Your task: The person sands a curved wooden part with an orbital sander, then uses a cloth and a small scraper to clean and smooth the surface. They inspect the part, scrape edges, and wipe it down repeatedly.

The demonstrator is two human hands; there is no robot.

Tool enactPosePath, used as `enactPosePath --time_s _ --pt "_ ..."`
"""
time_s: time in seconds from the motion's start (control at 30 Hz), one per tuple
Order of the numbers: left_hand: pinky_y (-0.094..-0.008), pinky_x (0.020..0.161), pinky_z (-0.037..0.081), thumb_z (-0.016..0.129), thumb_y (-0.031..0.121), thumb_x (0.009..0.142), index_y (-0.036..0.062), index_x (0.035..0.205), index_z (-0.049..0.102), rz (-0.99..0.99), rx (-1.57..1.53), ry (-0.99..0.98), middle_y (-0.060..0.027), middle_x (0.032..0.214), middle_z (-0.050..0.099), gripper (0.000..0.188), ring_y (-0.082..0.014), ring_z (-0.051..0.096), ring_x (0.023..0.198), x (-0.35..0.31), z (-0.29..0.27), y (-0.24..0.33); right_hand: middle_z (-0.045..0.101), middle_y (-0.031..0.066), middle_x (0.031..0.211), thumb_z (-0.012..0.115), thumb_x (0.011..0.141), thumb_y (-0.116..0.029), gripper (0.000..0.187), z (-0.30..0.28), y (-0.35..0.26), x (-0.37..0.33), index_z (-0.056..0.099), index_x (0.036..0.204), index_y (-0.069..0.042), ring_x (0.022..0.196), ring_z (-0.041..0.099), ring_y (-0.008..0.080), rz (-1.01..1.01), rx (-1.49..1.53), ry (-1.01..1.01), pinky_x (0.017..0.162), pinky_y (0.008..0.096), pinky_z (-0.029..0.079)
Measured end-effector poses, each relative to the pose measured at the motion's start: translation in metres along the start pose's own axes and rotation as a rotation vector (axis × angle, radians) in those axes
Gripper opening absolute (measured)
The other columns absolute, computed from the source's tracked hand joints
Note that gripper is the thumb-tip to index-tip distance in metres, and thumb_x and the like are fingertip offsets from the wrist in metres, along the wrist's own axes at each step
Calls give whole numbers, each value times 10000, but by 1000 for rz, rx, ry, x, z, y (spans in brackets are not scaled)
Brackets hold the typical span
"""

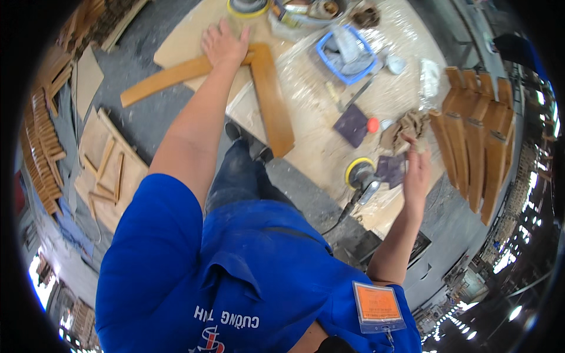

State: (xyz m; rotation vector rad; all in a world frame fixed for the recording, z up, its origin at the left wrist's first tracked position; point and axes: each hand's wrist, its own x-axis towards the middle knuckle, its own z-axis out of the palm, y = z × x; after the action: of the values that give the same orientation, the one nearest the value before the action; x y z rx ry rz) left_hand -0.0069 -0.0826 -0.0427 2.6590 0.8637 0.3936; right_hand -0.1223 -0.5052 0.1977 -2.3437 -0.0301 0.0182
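An angled wooden piece (272, 106), made of two orange-brown arms joined at a corner, lies across the table's edge. My left hand (226, 46) is at its corner, palm down with fingers spread, holding nothing. At the right, my right hand (416, 167) is raised with fingers stretched out beside a crumpled brown cloth (406, 130). A pale patch shows at its fingertips; whether it is part of the cloth I cannot tell. Just left of this hand are a sander with a yellow-rimmed pad (360, 175) and a dark sandpaper sheet (389, 170).
Another sandpaper sheet (351, 125), a red cap (372, 125) and a blue basket of grey pieces (346, 54) lie on the plastic-covered table (306, 73). A second round sander pad (247, 7) sits at the far edge. Curved wooden parts (474, 135) stand at right; more wood (109, 170) lies left.
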Motion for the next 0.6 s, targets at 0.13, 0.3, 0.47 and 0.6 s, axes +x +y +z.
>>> enactPosePath --time_s 0.13,0.3,0.47,0.6 --pt "-459 1097 270 507 655 835 84 1382 436 8 120 112 -210 1399 426 794 -370 359 1326 -3 -10 8 647 53 834 537 920 -49 304 77 -10 -26 635 1207 -74 820 627 135 156 129 -396 775 278 488" --pt "-478 1135 205 476 602 875 61 1440 348 -65 11 -81 -246 1425 380 793 -397 306 1351 -7 -34 20 664 88 1128 631 847 -16 413 127 -6 -58 608 1255 -77 958 645 176 348 403 -606 756 241 505" --pt "-483 1119 229 456 587 887 64 1435 357 -28 85 -34 -244 1426 378 764 -396 328 1334 -5 -27 19 661 108 1138 587 894 -5 510 140 16 -81 465 1381 -90 1076 614 185 266 432 -779 860 273 491" --pt "-488 1104 253 434 578 897 68 1435 361 -12 143 -6 -238 1422 391 745 -394 356 1314 -1 -14 11 674 99 1030 509 927 9 509 141 29 -71 377 1414 -54 879 634 145 390 511 -800 789 254 484"
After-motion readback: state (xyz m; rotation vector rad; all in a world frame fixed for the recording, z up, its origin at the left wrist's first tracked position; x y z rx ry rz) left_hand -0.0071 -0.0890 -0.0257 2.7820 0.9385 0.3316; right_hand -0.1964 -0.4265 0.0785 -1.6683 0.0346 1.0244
